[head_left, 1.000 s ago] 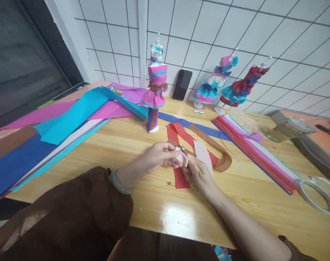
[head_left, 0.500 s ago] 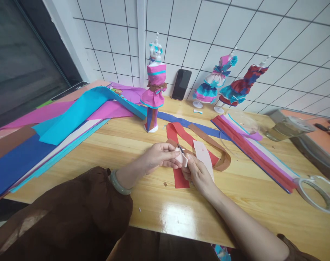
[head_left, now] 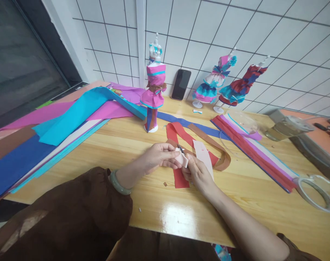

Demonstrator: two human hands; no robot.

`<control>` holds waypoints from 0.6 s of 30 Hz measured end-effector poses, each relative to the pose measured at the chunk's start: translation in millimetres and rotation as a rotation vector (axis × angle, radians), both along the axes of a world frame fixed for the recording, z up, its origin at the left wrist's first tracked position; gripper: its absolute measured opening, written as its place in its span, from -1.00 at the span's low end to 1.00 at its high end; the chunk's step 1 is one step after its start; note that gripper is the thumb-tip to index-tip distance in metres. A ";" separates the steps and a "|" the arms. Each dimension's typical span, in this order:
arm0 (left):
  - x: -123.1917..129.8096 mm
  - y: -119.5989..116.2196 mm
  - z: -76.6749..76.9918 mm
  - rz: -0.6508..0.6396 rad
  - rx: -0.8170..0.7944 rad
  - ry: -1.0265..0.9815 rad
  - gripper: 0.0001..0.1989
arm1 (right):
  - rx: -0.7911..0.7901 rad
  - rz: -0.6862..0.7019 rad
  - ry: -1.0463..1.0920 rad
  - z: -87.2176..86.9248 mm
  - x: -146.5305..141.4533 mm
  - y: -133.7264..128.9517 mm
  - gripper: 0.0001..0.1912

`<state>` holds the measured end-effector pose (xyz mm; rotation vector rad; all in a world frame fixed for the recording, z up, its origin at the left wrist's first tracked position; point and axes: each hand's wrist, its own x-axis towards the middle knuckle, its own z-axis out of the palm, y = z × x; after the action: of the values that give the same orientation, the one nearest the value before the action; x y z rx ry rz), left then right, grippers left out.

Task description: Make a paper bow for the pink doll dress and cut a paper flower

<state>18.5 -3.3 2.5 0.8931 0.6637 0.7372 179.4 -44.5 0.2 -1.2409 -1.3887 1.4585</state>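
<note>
Between the thumb and fingers of my left hand [head_left: 159, 156] is a small folded piece of pale pink crepe paper [head_left: 182, 160]. My right hand [head_left: 199, 173] is closed around small scissors [head_left: 180, 148]; only their dark blades show at the paper, and the handles are hidden in my fingers. Beneath and behind my hands lie a red paper strip [head_left: 182, 178], a brown strip [head_left: 223, 154] and a flat pale pink strip [head_left: 204, 156].
A dress form in pink paper [head_left: 154, 98] stands ahead, near a leaning phone [head_left: 181, 85]. Two more dressed forms [head_left: 208, 88] stand further right. Long coloured paper sheets [head_left: 72, 116] cover the left. Folded paper [head_left: 252, 152], a tape roll [head_left: 316, 194] and a jar [head_left: 287, 128] lie right.
</note>
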 end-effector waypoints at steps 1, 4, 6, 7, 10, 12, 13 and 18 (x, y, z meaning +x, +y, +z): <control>0.0 0.0 -0.2 -0.003 0.000 0.000 -0.78 | -0.005 -0.004 -0.003 0.2 -0.1 -0.1 -0.59; -0.3 -0.1 -0.1 -0.008 0.008 -0.004 -0.78 | -0.019 -0.008 -0.003 0.6 -0.1 -0.2 -0.59; -0.6 -0.2 0.4 -0.011 0.022 0.003 -0.79 | -0.013 0.000 -0.002 0.7 0.1 0.0 -0.59; -0.8 -0.2 0.6 -0.011 0.030 0.009 -0.78 | -0.009 0.007 0.001 0.7 0.2 0.1 -0.59; -1.6 0.4 1.2 -0.024 0.042 0.017 -0.78 | -0.003 0.019 0.002 0.7 0.5 0.4 -0.59; -1.9 1.0 1.2 -0.032 0.043 0.013 -0.79 | 0.001 0.014 -0.007 0.8 0.7 0.3 -0.59; -1.9 1.2 1.1 -0.034 0.043 0.012 -0.79 | 0.001 0.010 -0.011 0.8 0.8 0.1 -0.59; -1.3 0.5 0.8 -0.039 0.043 0.007 -0.79 | 0.001 0.019 -0.016 0.6 1.2 -0.5 -0.61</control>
<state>17.2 -2.8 3.3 0.9456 0.6369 0.7163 180.6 -45.0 0.8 -1.2447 -1.4155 1.4637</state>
